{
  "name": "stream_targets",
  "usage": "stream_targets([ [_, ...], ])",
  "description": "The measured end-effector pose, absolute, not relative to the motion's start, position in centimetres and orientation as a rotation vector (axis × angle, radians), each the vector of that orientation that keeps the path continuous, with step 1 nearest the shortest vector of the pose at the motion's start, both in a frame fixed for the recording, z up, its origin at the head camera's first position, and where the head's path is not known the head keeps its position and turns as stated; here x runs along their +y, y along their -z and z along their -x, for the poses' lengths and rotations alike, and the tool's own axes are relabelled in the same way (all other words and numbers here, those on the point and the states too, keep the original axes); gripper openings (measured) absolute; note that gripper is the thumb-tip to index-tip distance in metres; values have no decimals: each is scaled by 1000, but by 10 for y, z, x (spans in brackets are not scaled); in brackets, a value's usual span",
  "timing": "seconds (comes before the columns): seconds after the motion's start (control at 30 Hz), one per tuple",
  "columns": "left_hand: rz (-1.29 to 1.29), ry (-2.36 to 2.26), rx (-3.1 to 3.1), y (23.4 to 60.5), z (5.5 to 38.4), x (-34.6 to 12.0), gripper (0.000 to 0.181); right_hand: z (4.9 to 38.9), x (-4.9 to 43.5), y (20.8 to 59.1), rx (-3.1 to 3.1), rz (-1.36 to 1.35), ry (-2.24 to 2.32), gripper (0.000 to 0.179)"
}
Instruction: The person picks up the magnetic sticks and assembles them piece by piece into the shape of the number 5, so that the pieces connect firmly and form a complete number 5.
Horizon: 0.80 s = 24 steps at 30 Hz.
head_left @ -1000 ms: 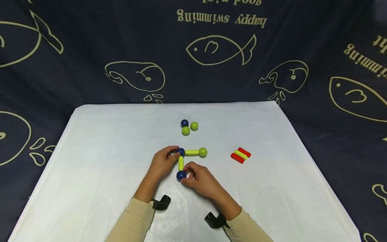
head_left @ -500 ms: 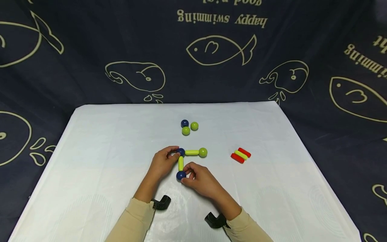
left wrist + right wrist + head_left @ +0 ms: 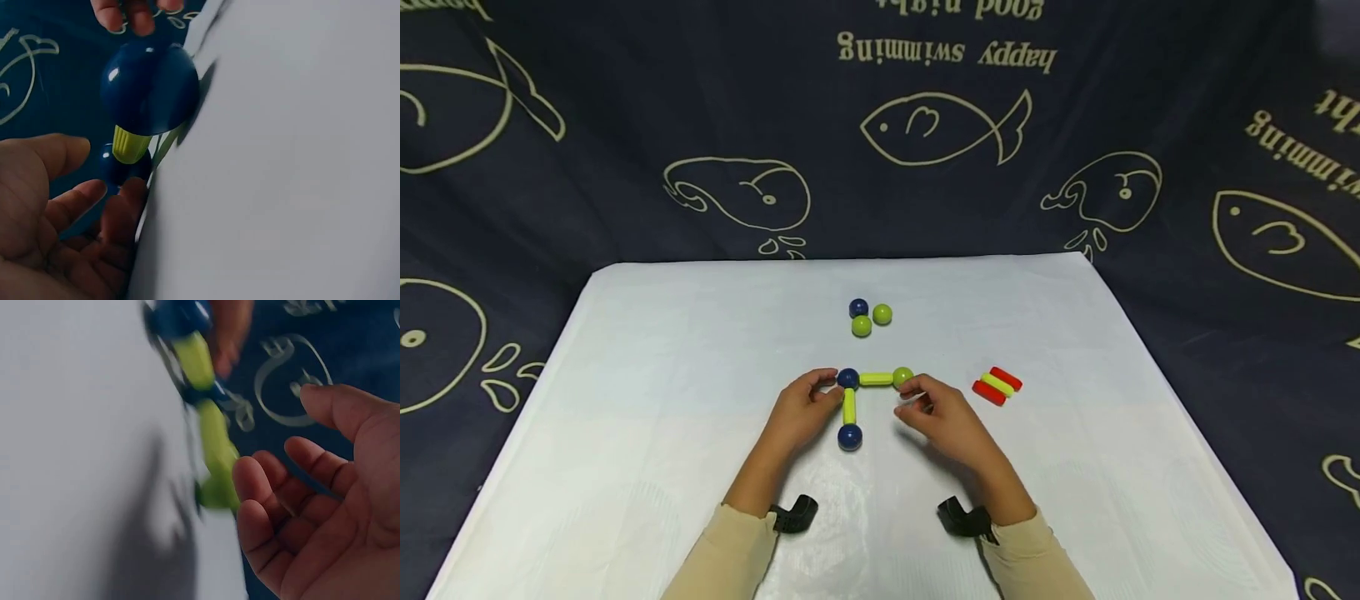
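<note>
Treat the L of balls and sticks [image 3: 849,406], just below frame centre, as probably light, stiff and slick, pinching the blue corner ball [image 3: 847,378] with the left hand [image 3: 800,410] and the green end ball [image 3: 901,375] with the right hand [image 3: 946,418], both loosely spread and gripping nothing.

Beige sleeves [image 3: 728,546] end beside black wrist cameras [image 3: 797,514].

Free gap between loose balls [image 3: 861,326] and crossbar [image 3: 876,379]; red rods [image 3: 988,392] rightward
</note>
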State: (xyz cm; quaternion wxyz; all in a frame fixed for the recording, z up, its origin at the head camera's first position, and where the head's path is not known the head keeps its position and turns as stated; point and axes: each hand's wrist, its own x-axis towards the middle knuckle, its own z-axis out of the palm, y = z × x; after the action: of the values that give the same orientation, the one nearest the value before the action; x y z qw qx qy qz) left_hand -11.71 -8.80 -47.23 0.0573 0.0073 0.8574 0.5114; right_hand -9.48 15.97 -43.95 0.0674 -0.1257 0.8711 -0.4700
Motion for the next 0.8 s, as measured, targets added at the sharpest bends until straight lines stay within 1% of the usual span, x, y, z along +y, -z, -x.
stream_targets([
  [0.2, -107, -1564, 2567, 467, 85, -92, 42, 96, 207, 428, 2767, 204, 1420, 29],
  [0.37, -224, -1621, 2561, 471, 65, -91, 45, 93, 235, 425, 2876, 101, 1348, 29],
  [0.53, -340, -1616, 2619, 476, 60, -91, 44, 90, 247, 431, 2978, 118, 1193, 29],
  [0.8, -443, -1476, 2753, 482, 64, -90, 41, 95, 253, 440, 3035, 196, 1027, 33],
])
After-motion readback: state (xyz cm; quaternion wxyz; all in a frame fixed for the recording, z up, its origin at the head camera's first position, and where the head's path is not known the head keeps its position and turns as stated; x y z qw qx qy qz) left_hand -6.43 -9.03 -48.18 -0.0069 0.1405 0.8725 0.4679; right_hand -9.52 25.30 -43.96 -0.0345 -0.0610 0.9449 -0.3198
